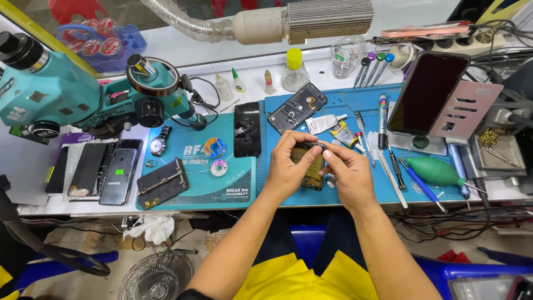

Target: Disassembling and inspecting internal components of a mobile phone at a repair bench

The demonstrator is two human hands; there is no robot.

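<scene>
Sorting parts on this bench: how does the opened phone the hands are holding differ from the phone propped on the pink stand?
The opened phone is gripped by the left hand and right hand, its insides bared. The propped phone leans untouched on the pink stand, whole, showing a dark screen. Both sit over the blue mat.

White workbench (33, 191) carries two blue mats (361, 191), a teal microscope (50, 94), phones (117, 176) and tools (382, 114)

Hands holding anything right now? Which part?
Both hands hold an opened phone body above the blue mat: left hand grips its left edge, right hand its right edge near the top.
</scene>
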